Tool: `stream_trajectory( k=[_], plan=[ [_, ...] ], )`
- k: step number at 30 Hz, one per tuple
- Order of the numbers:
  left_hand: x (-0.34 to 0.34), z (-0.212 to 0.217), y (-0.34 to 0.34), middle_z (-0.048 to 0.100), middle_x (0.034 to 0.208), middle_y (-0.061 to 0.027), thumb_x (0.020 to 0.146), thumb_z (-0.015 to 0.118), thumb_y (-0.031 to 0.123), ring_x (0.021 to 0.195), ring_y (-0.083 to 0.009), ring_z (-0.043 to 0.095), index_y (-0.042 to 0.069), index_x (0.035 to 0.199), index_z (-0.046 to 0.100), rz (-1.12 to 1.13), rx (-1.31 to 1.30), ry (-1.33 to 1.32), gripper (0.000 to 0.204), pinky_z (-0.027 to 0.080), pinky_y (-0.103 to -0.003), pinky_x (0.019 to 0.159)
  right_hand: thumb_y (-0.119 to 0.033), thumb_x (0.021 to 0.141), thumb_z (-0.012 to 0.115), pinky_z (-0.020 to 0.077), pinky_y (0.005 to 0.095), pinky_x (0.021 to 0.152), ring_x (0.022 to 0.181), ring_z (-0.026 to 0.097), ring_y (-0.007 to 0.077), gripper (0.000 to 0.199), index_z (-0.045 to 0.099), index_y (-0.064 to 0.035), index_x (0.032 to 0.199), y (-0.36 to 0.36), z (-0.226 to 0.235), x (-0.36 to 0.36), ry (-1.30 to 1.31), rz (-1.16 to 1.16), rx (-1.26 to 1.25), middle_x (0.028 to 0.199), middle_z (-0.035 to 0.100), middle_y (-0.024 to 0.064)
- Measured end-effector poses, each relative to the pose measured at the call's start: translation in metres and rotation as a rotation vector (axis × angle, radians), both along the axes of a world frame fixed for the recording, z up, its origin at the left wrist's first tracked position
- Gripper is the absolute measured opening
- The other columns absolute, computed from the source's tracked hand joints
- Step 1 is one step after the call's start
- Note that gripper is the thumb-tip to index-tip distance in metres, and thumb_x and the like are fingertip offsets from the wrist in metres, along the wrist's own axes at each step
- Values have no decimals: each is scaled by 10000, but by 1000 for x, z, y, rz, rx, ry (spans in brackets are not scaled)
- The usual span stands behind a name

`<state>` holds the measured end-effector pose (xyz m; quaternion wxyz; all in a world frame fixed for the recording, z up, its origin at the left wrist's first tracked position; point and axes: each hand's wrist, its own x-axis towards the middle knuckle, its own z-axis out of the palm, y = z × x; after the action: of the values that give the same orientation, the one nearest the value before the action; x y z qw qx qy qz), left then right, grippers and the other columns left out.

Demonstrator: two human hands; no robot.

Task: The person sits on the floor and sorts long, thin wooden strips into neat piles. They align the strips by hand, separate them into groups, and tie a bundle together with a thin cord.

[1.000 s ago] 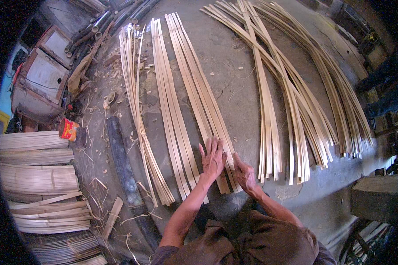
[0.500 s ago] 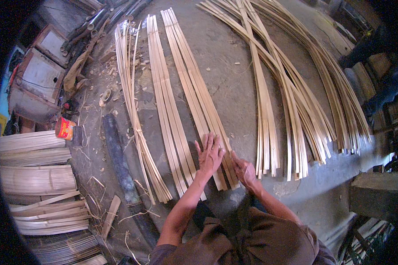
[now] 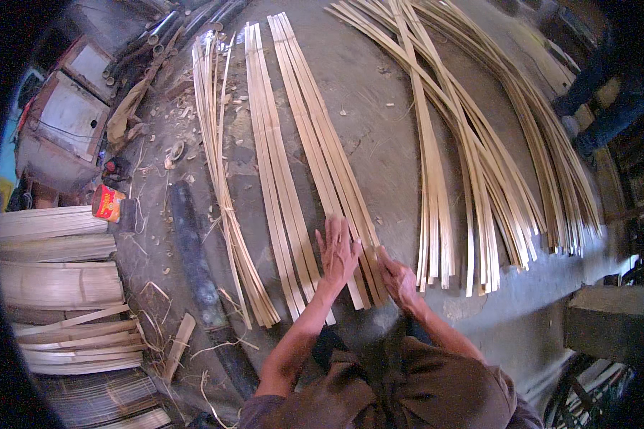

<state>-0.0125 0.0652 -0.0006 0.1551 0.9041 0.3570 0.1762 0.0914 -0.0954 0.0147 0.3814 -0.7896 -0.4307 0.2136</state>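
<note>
Left hand (image 3: 338, 250) is laid flat, palm down, fingers spread and pointing away, pressed on the near end of a strip bundle (image 3: 320, 150) that runs up the floor (image 3: 379, 107); nothing is clasped, the hand is open. Left forearm is stretched forward from the lower edge, elbow bent slightly. Right hand (image 3: 396, 277) is set just beside it, at the bundle's right edge near its lower end, fingers curled loosely against the strips; whether a strip is actually gripped cannot be told, since the fingertips are hidden by the hand's back. The bundle is lying straight, its near end under both hands. A second flat bundle (image 3: 275, 179) is lying just left of it, and a tied sheaf (image 3: 218, 171) further left. A big fan of curved strips (image 3: 479, 157) is spread well to the right. Stacked boards (image 3: 57, 286) and a red can (image 3: 108, 202) are seen at the left. Compared with half a second ago, both hands are seen in nearly the same spots on the bundle; the left fingers are slightly more spread and reached further up.
</note>
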Motion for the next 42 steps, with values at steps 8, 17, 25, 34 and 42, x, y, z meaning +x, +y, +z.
stream_trajectory(
  k=[8,17,25,34,42],
  plan=[
    [-10,4,-4,379,1365,-331,866,626,235,1242,-469,392,-78,1416,301,179,-152,-61,712,326,-526,1045,-132,951,584,491,397,626,697,638,323,376,556,-78,1322,3,18,-22,42,-30,192,828,629,258],
    [2,-8,-3,422,1316,-343,812,675,131,1250,-472,416,-101,1421,233,271,-415,-302,788,343,-451,1071,-215,969,557,473,374,593,627,589,221,346,581,-62,1278,25,17,-38,174,-56,38,732,584,247],
    [12,11,0,650,1043,-195,776,696,58,958,-310,651,-47,1276,472,503,-820,-410,558,509,-389,848,-211,979,546,509,335,653,744,633,156,354,570,-66,1301,21,36,-43,305,-121,49,800,626,254],
    [-26,2,37,647,1025,-30,879,701,181,924,-193,644,100,1203,546,278,-1758,-988,368,574,-397,794,-199,971,563,504,352,655,723,646,195,357,565,-70,1304,27,18,-42,151,-69,149,814,624,254],
    [-31,-22,39,654,975,-60,875,684,115,865,-206,651,53,1125,582,378,-1523,-927,277,571,-383,758,-161,961,560,500,367,672,744,633,255,371,552,-111,1329,26,21,-39,140,-12,40,839,619,233]
  ],
)
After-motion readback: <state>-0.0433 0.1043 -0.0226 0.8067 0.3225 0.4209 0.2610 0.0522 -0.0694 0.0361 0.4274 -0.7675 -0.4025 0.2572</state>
